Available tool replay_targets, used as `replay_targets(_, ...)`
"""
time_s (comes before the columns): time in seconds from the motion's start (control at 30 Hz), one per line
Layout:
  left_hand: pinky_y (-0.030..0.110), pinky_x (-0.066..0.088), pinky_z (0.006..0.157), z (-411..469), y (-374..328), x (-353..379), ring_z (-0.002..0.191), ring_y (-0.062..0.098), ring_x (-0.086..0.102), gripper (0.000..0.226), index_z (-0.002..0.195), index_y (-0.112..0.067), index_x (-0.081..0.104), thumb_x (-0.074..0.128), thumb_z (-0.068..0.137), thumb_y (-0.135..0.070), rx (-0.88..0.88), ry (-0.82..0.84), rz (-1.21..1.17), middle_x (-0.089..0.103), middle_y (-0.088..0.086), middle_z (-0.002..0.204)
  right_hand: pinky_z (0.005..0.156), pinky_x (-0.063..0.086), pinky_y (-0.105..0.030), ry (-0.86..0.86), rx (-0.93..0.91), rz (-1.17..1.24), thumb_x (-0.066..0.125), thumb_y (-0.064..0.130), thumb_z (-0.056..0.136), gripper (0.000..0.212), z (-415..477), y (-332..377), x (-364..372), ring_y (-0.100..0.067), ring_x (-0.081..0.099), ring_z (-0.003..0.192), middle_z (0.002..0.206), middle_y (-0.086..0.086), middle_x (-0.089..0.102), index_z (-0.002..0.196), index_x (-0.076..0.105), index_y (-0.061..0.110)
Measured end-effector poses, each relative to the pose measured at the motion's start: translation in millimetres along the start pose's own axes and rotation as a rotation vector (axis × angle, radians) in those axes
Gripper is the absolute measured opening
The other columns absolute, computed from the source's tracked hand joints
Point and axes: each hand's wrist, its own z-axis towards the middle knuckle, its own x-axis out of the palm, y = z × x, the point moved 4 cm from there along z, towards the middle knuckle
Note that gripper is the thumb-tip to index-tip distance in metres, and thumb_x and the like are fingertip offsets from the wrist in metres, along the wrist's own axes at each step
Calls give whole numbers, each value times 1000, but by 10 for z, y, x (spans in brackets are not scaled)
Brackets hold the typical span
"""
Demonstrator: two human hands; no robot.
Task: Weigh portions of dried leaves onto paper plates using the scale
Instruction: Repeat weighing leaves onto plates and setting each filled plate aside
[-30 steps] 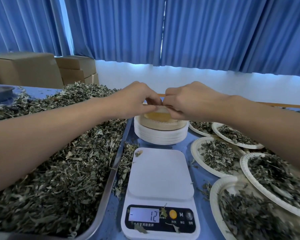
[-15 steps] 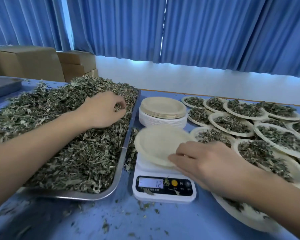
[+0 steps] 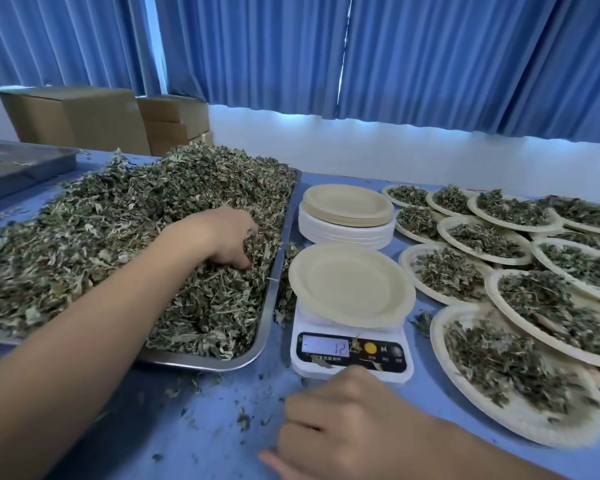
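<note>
While my left hand (image 3: 222, 237) gripped dried leaves (image 3: 118, 237) in the tray (image 3: 267, 306), my right hand (image 3: 343, 420) lay loosely curled, holding nothing, just before the scale (image 3: 350, 355).

Left hand (image 3: 215, 233) grips dried leaves (image 3: 101, 230); paper plate (image 3: 350, 285) rests on scale (image 3: 326, 370)

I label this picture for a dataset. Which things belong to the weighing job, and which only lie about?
Job: left hand gripping dried leaves, steel tray, empty paper plate, scale, plate stack, filled plates, right hand.
Lying about: cardboard boxes, second steel tray, spilled leaf crumbs.
</note>
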Motion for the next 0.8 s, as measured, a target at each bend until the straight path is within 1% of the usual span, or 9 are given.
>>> replay_targets(0.07,40,44,105,-31,-2,-55,130,31,52,78,147,-23,48,84,79,-35,9,-28,-10,48,6,151,50,27,-30,48,-16,55,54,31,106,39,-27,2,64,-15,27,55,68,3,31,72,38,22)
replay_targets(0.2,41,47,100,-68,18,-214,123,31,56,74,138,-21,57,87,74,-41,5,-108,-36,54,7,142,51,26,-27,55,30,158,57,31,105,34,-74,-61,58,-12,24,61,76,7,25,77,38,26)
replay_targets(0.37,45,45,106,-100,-14,-332,128,33,53,77,143,-22,54,82,77,-50,22,-184,-100,54,8,145,50,30,-28,80,65,158,57,32,104,32,-87,-70,62,-13,29,59,77,7,25,74,51,24)
replay_targets(0.47,38,46,99,-116,-79,-359,119,32,58,73,145,-20,52,78,83,-48,41,-204,-185,57,10,141,47,30,-29,90,89,154,58,34,104,32,-81,-69,39,-14,29,57,76,8,25,73,55,24)
replay_targets(0.53,32,45,88,-127,-124,-366,105,28,60,64,140,-19,56,77,85,-44,63,-217,-242,58,9,140,47,31,-29,110,95,149,57,34,104,33,-78,-66,35,-14,31,57,75,8,27,73,56,24)
replay_targets(0.57,30,43,86,-136,-136,-370,104,27,60,60,138,-19,57,76,86,-42,68,-228,-274,57,9,140,48,31,-29,118,97,144,57,35,104,33,-72,-66,38,-14,31,57,75,8,28,73,57,24)
replay_targets(0.67,31,39,98,-142,-172,-378,130,29,52,62,142,-20,54,75,87,-40,64,-281,-362,49,7,151,47,32,-29,120,110,149,57,34,104,33,-64,-74,33,-14,31,57,74,8,29,73,57,24)
replay_targets(0.7,31,38,102,-146,-182,-385,134,29,49,65,144,-19,52,75,88,-39,64,-309,-394,47,7,153,47,32,-29,118,108,154,57,34,104,32,-63,-74,32,-14,31,57,75,8,28,73,56,25)
replay_targets(0.8,33,37,108,-144,-183,-395,138,29,46,69,148,-18,49,75,88,-40,47,-349,-421,46,7,154,48,31,-29,115,101,164,57,35,104,31,-63,-78,32,-15,31,58,78,8,26,74,55,25)
